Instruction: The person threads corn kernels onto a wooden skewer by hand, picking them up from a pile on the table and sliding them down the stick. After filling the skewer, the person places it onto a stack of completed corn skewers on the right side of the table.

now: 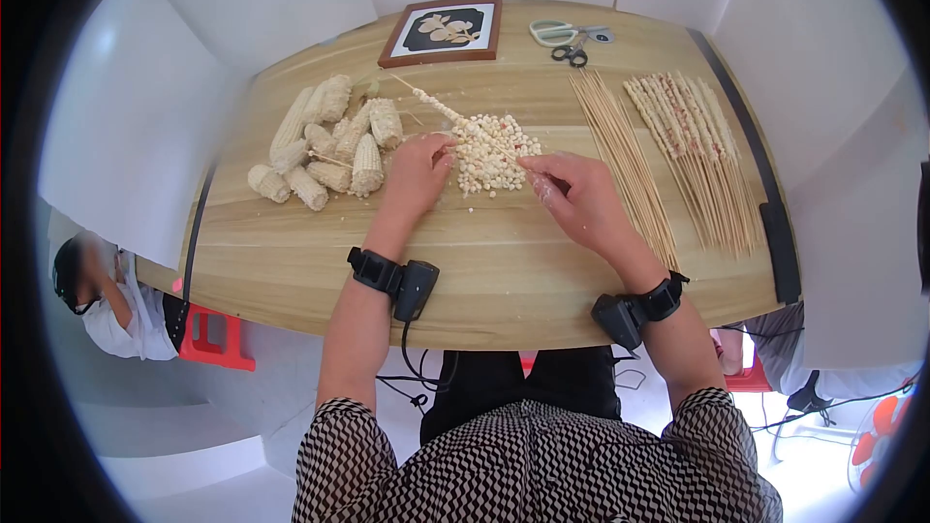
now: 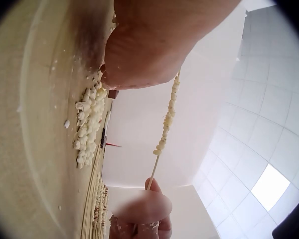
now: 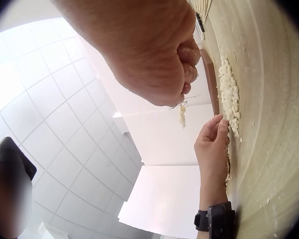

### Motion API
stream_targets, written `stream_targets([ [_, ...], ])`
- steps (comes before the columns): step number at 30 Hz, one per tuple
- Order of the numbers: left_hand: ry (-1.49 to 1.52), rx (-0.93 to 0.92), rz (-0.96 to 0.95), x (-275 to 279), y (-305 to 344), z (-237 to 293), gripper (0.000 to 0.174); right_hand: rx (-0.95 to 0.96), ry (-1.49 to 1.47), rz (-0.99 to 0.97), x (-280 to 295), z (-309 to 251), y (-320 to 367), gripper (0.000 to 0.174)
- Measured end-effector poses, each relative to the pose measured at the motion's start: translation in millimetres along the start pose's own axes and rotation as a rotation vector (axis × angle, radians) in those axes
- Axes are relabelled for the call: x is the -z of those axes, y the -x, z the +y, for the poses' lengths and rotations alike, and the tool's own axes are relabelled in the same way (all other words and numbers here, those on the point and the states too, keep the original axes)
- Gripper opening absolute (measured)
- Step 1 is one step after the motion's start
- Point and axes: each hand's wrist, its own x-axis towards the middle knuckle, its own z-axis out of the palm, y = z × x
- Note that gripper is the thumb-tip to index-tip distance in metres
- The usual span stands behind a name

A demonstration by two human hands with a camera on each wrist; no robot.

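Observation:
A thin wooden skewer (image 2: pixel 156 167) slants up and to the left from my right hand (image 1: pixel 581 196), which pinches its near end between thumb and fingers. Pale corn kernels (image 2: pixel 168 122) are threaded along its far part, and its bare tip sticks out beyond them. Below the skewer lies a heap of loose kernels (image 1: pixel 491 172). My left hand (image 1: pixel 418 172) is at the left edge of this heap, thumb and fingertips close together among the kernels in the right wrist view; I cannot tell whether they hold one.
Corn cobs (image 1: pixel 332 140) are piled at left. At right lie bare skewers (image 1: pixel 625 165) and skewers filled with kernels (image 1: pixel 693 131). A framed picture (image 1: pixel 443 31) and scissors (image 1: pixel 570 44) lie at the back. Another person (image 1: pixel 121 300) sits beyond the table's left side.

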Motion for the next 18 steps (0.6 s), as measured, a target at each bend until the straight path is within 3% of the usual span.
stream_targets([
  [4, -0.071, -0.052, 0.000, -4.1, -1.2, -0.6, 0.021, -0.005, 0.000, -0.009, 0.0, 0.4, -0.4, 0.019],
  [6, -0.112, -0.260, 0.089, -9.1, -1.8, -3.5, 0.019, -0.002, 0.004, -0.007, -0.2, 0.7, 0.2, 0.019],
  [7, -0.112, -0.261, 0.087, -9.4, -2.3, -3.6, 0.019, 0.001, 0.005, -0.006, -0.3, 0.7, 0.3, 0.019],
  [13, -0.121, -0.085, 0.010, -5.3, -3.3, 4.2, 0.018, 0.027, 0.000, 0.003, -1.1, 2.9, 0.2, 0.021],
  [15, 0.146, 0.142, 0.081, -4.9, -2.9, 7.7, 0.015, 0.008, -0.003, -0.002, -0.8, 0.8, -0.6, 0.019],
  [16, 0.146, 0.143, 0.087, -6.0, -3.8, 4.7, 0.015, -0.012, -0.012, -0.012, -0.7, 0.7, -0.7, 0.019],
  [18, 0.584, 0.239, 0.278, -7.6, -6.3, -2.6, 0.012, -0.024, -0.025, -0.027, -0.7, 1.0, -0.8, 0.019],
])
